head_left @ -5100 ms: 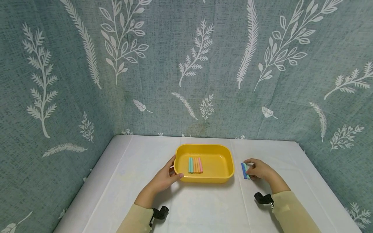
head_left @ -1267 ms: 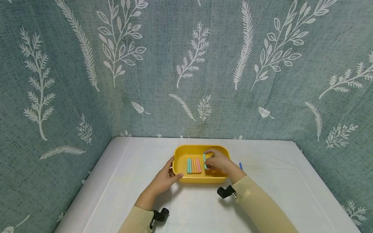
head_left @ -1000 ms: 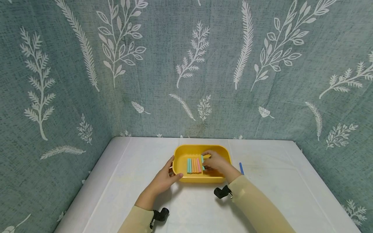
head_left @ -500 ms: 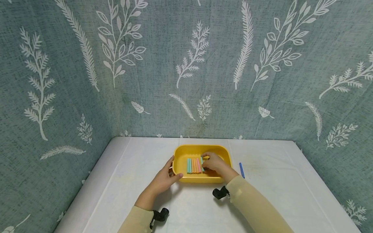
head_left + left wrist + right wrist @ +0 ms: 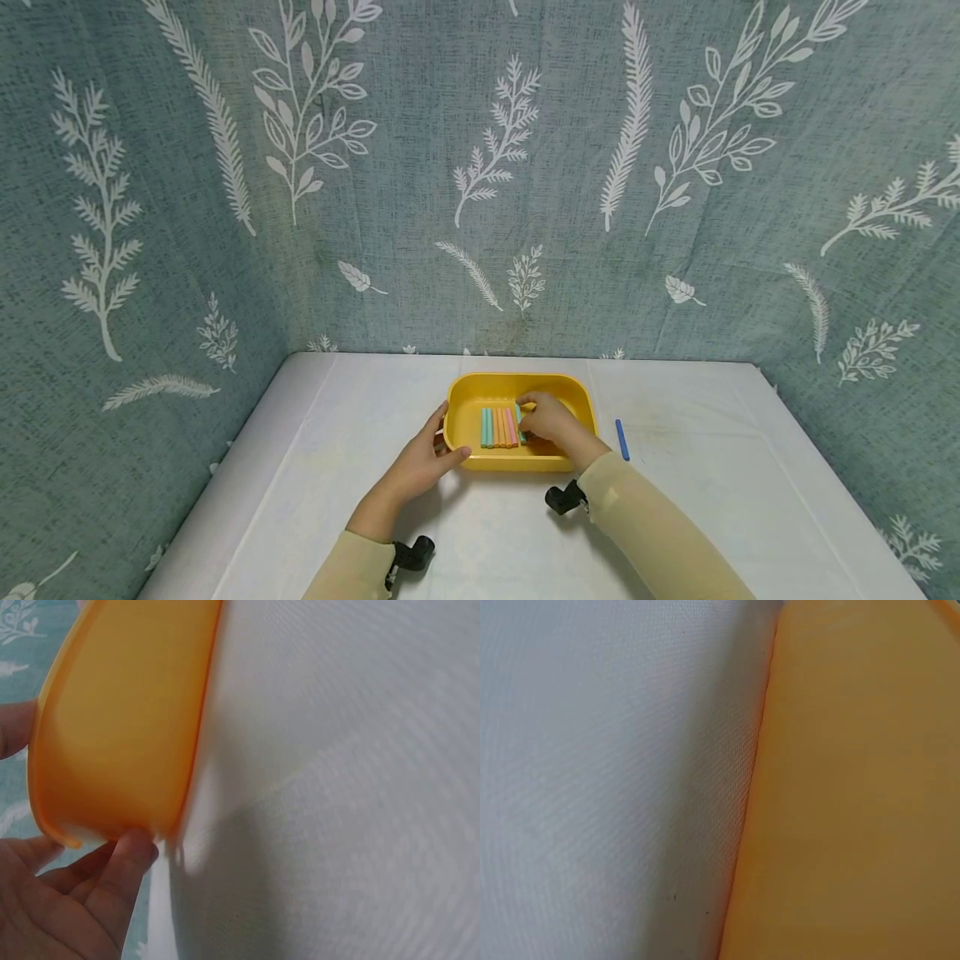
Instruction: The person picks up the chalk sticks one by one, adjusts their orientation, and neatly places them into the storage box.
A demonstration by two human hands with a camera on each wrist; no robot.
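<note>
A yellow plastic tray [image 5: 525,462] stands on the table, holding a row of teal, orange and pink chalk sticks [image 5: 498,427]. My left hand [image 5: 420,462] grips the tray's left end, thumb over the rim; in the left wrist view, its fingertips [image 5: 135,847] press the outer wall. Inside the tray, my right hand [image 5: 553,418] pinches a light teal chalk stick [image 5: 520,423] right beside the pink one, its fingers covering part of it. A blue chalk stick [image 5: 622,439] lies on the table to the right of the tray. The right wrist view shows only the tray's side wall [image 5: 855,787] and cloth.
A white cloth [image 5: 480,533] covers the table. Blue-green leaf-patterned fabric [image 5: 420,167] hangs behind it and along both sides. Small black wrist cameras [image 5: 414,552] sit at the cuffs.
My right hand has carried the teal stick from beside the blue one into the tray, then leftward and down against the row. The left hand has kept its grip on the tray.
</note>
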